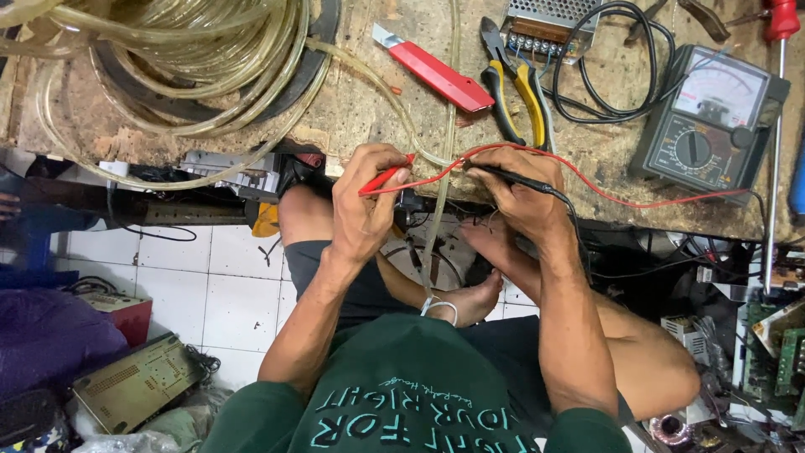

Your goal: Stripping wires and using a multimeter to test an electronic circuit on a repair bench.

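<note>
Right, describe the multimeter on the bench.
The analogue multimeter is a dark grey plastic box lying flat and tilted at the bench's right end. It has a pale needle dial window above a round black selector knob. A red lead and a black lead run from it towards the probes in both hands.

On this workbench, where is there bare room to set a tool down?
One bare patch lies on the bench top between the coiled clear tubing and the red utility knife. Another lies between the pliers and the multimeter, below the black cable. The front edge by both hands is crowded with probe leads.
</note>
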